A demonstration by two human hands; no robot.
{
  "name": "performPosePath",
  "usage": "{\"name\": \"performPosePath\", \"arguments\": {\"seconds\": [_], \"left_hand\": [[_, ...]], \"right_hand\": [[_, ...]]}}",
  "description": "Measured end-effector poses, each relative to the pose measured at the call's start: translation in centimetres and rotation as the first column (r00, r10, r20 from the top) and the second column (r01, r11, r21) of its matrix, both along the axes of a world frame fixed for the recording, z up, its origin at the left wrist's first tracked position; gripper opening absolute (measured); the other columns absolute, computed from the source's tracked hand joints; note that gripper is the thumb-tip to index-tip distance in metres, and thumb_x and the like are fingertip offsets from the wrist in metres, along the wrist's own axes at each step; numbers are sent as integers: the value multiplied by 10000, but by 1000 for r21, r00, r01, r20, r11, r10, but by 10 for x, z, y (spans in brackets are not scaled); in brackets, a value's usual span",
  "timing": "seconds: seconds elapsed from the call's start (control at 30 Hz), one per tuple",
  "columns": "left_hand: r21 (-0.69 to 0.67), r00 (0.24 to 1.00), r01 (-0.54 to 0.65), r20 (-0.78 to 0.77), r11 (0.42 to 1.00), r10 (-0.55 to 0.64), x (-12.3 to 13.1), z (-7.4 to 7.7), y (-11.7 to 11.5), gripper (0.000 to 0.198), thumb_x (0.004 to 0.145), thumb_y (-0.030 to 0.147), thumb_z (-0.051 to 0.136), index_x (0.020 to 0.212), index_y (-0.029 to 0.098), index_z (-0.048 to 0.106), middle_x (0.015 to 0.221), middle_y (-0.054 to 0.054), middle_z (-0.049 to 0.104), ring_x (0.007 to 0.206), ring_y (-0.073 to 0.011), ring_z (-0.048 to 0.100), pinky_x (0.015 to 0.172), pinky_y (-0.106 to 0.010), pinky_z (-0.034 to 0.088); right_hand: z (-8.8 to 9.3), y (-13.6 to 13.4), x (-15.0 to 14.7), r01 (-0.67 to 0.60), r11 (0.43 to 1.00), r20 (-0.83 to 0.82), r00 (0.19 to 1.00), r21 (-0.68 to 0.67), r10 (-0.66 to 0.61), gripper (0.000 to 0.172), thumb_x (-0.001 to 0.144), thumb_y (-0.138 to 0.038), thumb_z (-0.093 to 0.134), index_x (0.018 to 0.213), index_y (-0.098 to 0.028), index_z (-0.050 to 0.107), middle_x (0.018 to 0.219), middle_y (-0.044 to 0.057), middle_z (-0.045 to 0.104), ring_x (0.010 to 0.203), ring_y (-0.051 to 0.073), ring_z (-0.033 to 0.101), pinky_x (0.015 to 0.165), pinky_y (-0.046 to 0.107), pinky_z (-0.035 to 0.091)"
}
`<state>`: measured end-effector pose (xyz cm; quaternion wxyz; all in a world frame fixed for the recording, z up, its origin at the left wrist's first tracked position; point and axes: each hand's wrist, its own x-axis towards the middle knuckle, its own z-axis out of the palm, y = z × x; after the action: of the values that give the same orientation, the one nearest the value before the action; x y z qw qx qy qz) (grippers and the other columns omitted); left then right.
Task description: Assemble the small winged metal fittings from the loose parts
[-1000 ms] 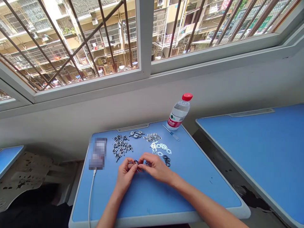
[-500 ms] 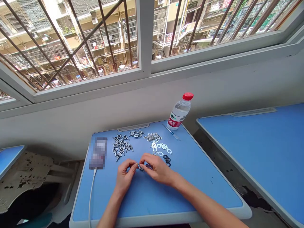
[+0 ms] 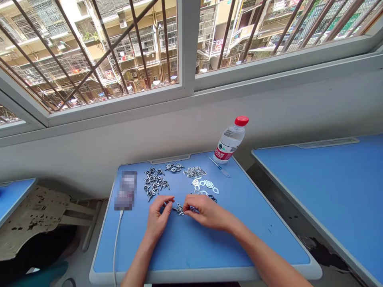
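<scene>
Left hand (image 3: 157,218), right hand (image 3: 207,212) close together, small metal fitting (image 3: 180,209) between them; grip unclear. Metal wing parts (image 3: 154,182), white gaskets (image 3: 207,184), black rings (image 3: 213,198) kept in separate piles within reach on blue desk (image 3: 179,276).

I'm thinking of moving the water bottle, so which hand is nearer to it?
Right. The right hand is nearer, in front of the water bottle and a little to its left; the left hand is farther off, further to the left.
</scene>
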<state>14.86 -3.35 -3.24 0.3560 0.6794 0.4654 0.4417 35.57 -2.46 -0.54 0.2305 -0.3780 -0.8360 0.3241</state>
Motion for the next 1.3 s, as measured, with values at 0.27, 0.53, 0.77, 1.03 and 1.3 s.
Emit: {"name": "performPosePath", "arguments": {"seconds": [0.27,0.53,0.77,1.03,1.3], "left_hand": [[65,967,167,-206,984,-150,6,-7,1,230,896,141,516,983,216,715,947,-72,672,901,-205,598,798,-341,494],[52,950,206,-251,977,-187,8,-6,-1,239,911,146,478,944,204,708,929,-72,680,873,-201,581,788,-345,493],[38,950,194,-255,980,-178,8,-5,-1,374,837,38,401,1028,197,680,948,-74,673,899,-206,581,799,-360,495],[13,949,165,-274,986,-155,9,1,-7,436,734,15,483,1104,198,624,1053,-75,634,1007,-216,584,895,-373,501],[73,912,195,-380,978,-154,9,-2,-7,299,816,84,557,1089,189,620,1030,-83,614,967,-215,579,840,-366,516]], "right_hand": [[0,-4,-4,-32,999,271,962,37,21,127,846,-109,553,843,-189,651,843,27,683,690,150,603,608,246,363],[-2,-1,-6,51,999,290,956,17,-54,124,883,-153,539,838,-185,650,864,34,682,732,169,618,634,261,373],[-5,2,-12,171,984,221,963,-56,-155,118,865,-117,551,843,-166,656,848,51,695,762,180,630,667,265,405],[-2,6,-8,237,970,171,959,-48,-226,163,892,-130,496,900,-176,652,873,52,701,789,181,630,687,267,424],[5,4,4,173,982,334,932,-71,-140,103,847,-152,587,890,-193,672,896,47,699,787,194,630,659,271,394]]}}
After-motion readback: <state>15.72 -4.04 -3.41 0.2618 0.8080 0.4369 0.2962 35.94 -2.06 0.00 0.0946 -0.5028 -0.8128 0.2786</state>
